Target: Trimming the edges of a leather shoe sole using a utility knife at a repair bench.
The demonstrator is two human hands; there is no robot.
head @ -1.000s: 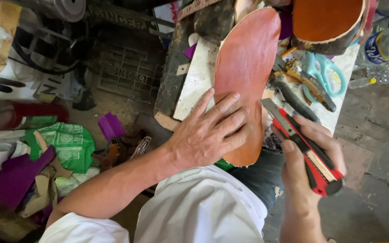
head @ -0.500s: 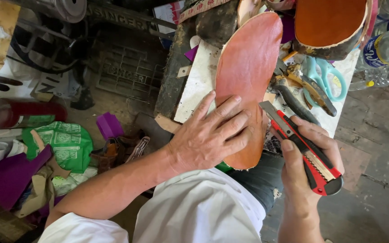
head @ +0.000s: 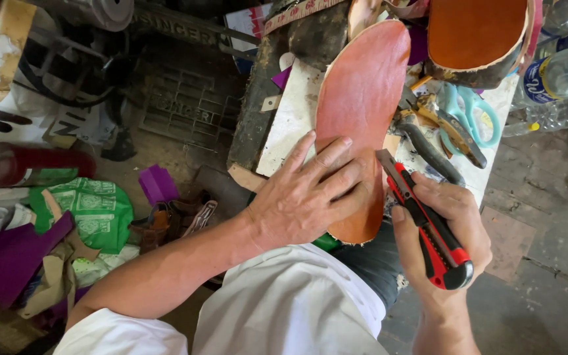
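Below, left hand [head: 310,194] spread flat, pinning orange-red sole-shaped leather [head: 361,112] to white board's [head: 290,118] near edge; right hand [head: 445,230] fisted around red utility knife [head: 425,227], blade at leather's right rim.

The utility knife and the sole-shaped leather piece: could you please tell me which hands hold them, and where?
The right hand grips the red and black utility knife around its handle. The left hand presses flat on the lower half of the reddish-brown leather piece, not gripping it.
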